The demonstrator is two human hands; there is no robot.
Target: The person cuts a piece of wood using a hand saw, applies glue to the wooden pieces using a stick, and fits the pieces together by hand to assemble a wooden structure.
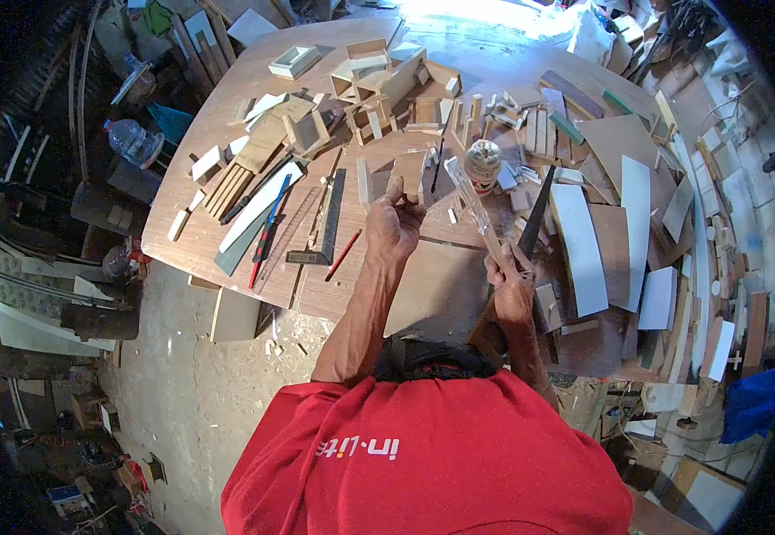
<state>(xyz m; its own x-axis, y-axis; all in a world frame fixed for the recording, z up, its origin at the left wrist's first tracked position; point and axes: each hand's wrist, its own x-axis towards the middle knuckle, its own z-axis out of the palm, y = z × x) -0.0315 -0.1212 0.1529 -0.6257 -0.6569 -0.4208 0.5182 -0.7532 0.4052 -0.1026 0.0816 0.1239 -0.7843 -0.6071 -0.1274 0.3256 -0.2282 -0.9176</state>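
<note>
My left hand [393,225] is closed on a small flat wooden piece [408,169], thumb against its face, held up over the table. My right hand [512,275] grips the lower end of a pale stick [472,203], whose upper part looks shiny and whitish, as if coated. Just beyond the stick stands a jar [483,165] with a pale, crusted top. A dark pointed blade-like thing [537,212] is right beside my right hand; whether the hand touches it I cannot tell. A small upright strip [364,181] is left of the wooden piece.
On the wooden table [200,209] lie a try square [323,223], a red pencil [343,256], a blue-and-red cutter [270,230] and a clear ruler [291,234]. Small wooden boxes [374,120] stand at the back. White panels [581,250] and offcuts crowd the right.
</note>
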